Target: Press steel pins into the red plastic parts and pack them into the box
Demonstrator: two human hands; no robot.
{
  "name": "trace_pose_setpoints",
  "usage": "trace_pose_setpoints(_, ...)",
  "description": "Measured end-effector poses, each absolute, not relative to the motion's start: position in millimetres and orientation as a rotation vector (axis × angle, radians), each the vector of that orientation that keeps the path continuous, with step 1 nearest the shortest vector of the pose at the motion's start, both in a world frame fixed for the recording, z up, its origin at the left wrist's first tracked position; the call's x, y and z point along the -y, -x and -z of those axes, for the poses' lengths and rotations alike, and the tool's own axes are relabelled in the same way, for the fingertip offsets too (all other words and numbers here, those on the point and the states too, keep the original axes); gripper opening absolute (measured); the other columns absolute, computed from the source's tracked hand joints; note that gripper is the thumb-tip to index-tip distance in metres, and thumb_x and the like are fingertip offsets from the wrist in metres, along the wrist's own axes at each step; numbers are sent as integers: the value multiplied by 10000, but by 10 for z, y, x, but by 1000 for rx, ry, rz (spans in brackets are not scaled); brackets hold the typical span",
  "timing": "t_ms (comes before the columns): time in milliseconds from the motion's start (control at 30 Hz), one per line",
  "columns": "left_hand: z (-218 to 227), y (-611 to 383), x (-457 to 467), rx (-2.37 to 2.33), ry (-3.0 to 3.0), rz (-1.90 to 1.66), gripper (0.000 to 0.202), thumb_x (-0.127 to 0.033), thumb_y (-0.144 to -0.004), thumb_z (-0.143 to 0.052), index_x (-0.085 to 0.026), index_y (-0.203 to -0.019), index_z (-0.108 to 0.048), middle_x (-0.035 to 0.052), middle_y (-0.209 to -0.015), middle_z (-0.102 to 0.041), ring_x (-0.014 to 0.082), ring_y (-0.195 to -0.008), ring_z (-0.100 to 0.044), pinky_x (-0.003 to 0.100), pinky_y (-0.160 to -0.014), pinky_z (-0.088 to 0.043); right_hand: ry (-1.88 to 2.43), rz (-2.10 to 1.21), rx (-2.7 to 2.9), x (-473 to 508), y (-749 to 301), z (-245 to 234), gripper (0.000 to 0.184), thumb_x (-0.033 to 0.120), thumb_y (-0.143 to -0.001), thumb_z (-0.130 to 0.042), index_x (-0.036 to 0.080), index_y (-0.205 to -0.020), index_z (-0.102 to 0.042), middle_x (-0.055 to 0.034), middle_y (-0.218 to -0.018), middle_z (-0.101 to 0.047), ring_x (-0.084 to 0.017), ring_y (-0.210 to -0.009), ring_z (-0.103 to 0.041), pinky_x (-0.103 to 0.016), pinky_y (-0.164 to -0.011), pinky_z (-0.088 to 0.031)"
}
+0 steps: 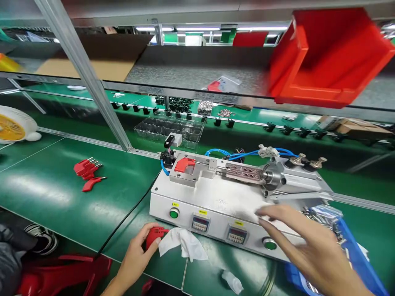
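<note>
My left hand [137, 250] is closed around a red pistol-shaped plastic handle [156, 235], beside a crumpled white cloth [184, 243] at the front of a metal bench machine [212, 201]. My right hand [305, 242] hovers over the machine's right front, thumb and forefinger drawn together in a pinch. Motion smears the fingertips, so anything between them cannot be made out. On the machine, another red handle [185, 164] sits in the fixture block with a metal shaft reaching right toward the cylinder. Several red handles with metal shafts [88, 170] lie on the green table to the left.
A blue bin [354, 250] of metal parts stands at the right, partly behind my right hand. A small clear-white bottle [232, 281] lies near the front edge. Overhead, a red bin [333, 61] rests on the shelf. A black cable [129, 216] crosses the table.
</note>
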State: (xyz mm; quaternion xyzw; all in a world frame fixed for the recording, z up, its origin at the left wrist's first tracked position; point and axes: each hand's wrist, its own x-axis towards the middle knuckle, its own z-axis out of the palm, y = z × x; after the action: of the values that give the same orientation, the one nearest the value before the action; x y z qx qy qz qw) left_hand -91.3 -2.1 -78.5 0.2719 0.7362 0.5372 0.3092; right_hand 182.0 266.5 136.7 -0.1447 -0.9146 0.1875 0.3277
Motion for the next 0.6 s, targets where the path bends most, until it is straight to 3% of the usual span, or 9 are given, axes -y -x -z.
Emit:
trace_pose_setpoints(133, 1026, 999, 102, -1950, -750, -1492, 511, -570, -914, -697, -199, -1258, -626, 145, -1169, -797, 296, -939, -793, 378, -816, -652, 231, -440, 2463, -2853, -889, -1458, 162, 228, -1033, -564, 234, -1024, -725, -68, -981, -768, -217, -884, -726, -352, -785, -588)
trace_pose_setpoints(267, 1086, 907, 83, -1976, -757, -1589, 492, -577, -973, -623, -205, -1292, -583, 170, -1247, -772, 302, -1078, -779, 389, -906, -645, 329, -361, 2477, -3104, -215, -1303, 138, 166, -971, -571, 209, -1017, -693, -75, -952, -760, -236, -884, -702, -377, -823, -575)
trace_pose_setpoints(600, 926, 777, 6, -2106, -801, -1616, 399, -554, -1048, -516, -230, -1245, -641, 125, -1171, -802, 277, -1019, -800, 318, -810, -664, 336, -4, 2746, -3208, -141, -1317, 301, 280, -1069, -491, 207, -1023, -779, -124, -1073, -735, -273, -987, -693, -427, -846, -601)
